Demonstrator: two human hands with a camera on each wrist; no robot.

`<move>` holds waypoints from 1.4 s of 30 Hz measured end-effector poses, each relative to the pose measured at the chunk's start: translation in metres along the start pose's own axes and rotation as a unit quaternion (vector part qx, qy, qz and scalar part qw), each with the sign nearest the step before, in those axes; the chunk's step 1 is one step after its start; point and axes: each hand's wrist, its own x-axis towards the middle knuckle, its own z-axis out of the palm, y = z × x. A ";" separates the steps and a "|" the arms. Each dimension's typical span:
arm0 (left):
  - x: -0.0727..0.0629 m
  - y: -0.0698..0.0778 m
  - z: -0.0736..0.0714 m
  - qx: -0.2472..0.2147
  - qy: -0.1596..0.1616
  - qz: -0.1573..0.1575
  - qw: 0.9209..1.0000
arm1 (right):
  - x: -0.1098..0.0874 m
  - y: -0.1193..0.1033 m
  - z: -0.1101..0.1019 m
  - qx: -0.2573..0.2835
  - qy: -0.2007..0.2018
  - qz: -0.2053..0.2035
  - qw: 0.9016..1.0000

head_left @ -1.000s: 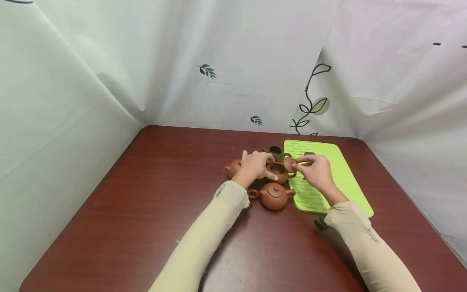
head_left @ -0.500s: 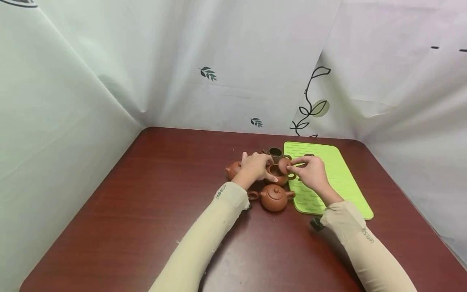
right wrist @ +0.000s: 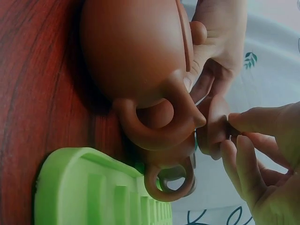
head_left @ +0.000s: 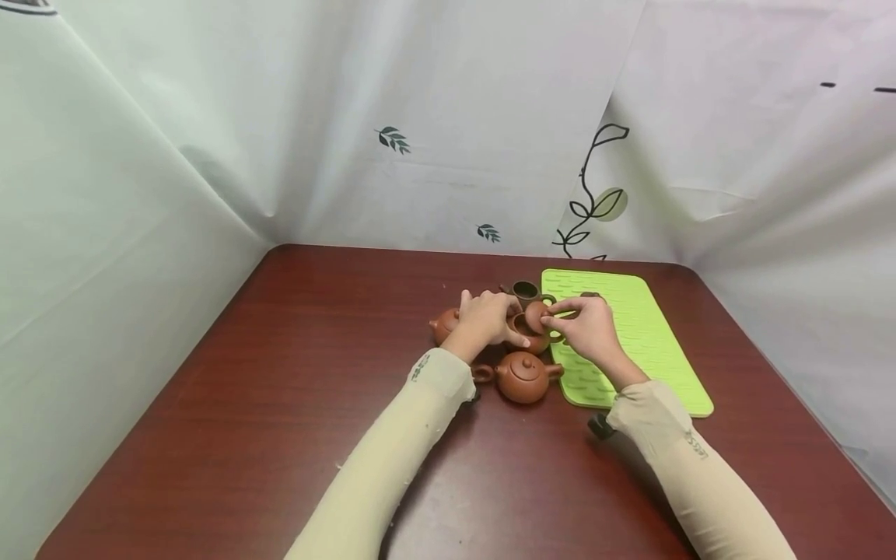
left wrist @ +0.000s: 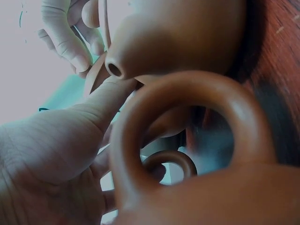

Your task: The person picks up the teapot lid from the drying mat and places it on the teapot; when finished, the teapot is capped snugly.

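My left hand (head_left: 483, 320) grips a lidless reddish-brown teapot (head_left: 539, 343), thumb on the near side, fingers on the far side. Its handle points right. My right hand (head_left: 591, 330) pinches the knob of a teapot lid (head_left: 537, 316). That lid is tilted and hovers at the pot's mouth; in the right wrist view the lid (right wrist: 216, 122) stands on its edge beside my left fingers. In front sits a lidded teapot (head_left: 523, 379), handle toward the right. Another reddish-brown teapot (head_left: 442, 325) is partly hidden behind my left hand. Behind stands a dark, open teapot (head_left: 525, 291).
A lime-green ridged mat (head_left: 651, 350) lies to the right, under my right hand. Some small dark thing (head_left: 591, 295) shows on it behind that hand. The dark red table (head_left: 315, 389) ends at white curtains at the back and sides.
My right hand has carried the lid leftward, from beside the pot's handle to over its opening. The left hand stays on the pot.
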 end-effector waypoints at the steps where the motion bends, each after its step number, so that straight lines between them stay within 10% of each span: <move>1: 0.000 0.000 0.000 -0.001 0.001 0.001 1.000 | 0.000 0.000 0.000 0.000 0.000 0.000 1.000; 42: 0.001 -0.002 0.000 0.000 0.001 -0.001 1.000 | 0.010 0.008 0.020 -0.007 -0.009 -0.033 0.999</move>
